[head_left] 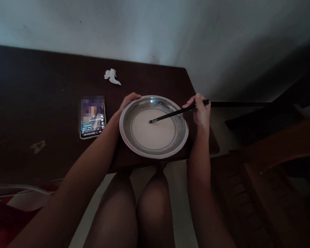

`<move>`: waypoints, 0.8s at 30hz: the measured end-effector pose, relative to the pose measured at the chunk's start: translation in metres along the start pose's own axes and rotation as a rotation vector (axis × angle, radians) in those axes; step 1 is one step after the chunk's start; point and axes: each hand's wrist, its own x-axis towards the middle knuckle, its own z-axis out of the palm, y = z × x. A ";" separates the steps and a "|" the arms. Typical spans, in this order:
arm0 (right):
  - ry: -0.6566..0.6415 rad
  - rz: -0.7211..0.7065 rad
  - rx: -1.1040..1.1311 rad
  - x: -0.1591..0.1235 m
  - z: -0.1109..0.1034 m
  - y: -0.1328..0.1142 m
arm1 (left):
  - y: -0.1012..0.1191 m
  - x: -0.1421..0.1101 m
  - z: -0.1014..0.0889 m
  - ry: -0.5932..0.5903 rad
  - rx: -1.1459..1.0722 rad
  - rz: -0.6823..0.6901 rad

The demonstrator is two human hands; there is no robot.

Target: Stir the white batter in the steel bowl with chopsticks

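Note:
A wide metal bowl (127,137) stands near the front edge of the dark table, with a smooth off-white liquid (152,134) in it. My left hand (129,100) grips the bowl's rim at its far left side; the fingers below the rim are partly hidden. In my right hand (200,109), beyond the bowl's right rim, is a pair of black chopsticks (175,112). They slant down to the left across the bowl, their tips close together at the liquid's surface and coated with a little of it.
Left of the bowl lies a lit phone (93,120). A crumpled white tissue (112,76) is farther back on the table (150,75), which meets a pale wall (134,31). A wooden chair (286,151) stands at the right. My knees are under the table's front edge.

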 end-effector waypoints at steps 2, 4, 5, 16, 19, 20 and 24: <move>0.004 0.010 0.012 0.000 -0.001 0.000 | 0.002 -0.002 0.002 0.025 0.008 -0.021; -0.075 0.036 0.010 -0.001 -0.001 0.001 | 0.003 -0.003 0.004 0.056 0.015 -0.042; -0.124 0.047 0.007 -0.001 0.000 0.001 | 0.004 -0.003 0.004 0.061 0.010 -0.049; -0.099 0.034 0.026 -0.002 0.001 -0.001 | 0.002 -0.001 0.002 0.012 -0.011 -0.023; -0.152 0.032 0.011 -0.002 0.001 0.001 | 0.001 0.000 0.000 0.016 -0.003 -0.006; -0.126 0.020 0.002 -0.001 0.000 0.002 | 0.000 0.001 0.000 0.017 0.000 0.002; -0.026 0.007 -0.012 -0.001 -0.001 0.003 | 0.000 0.004 -0.003 0.015 0.025 -0.004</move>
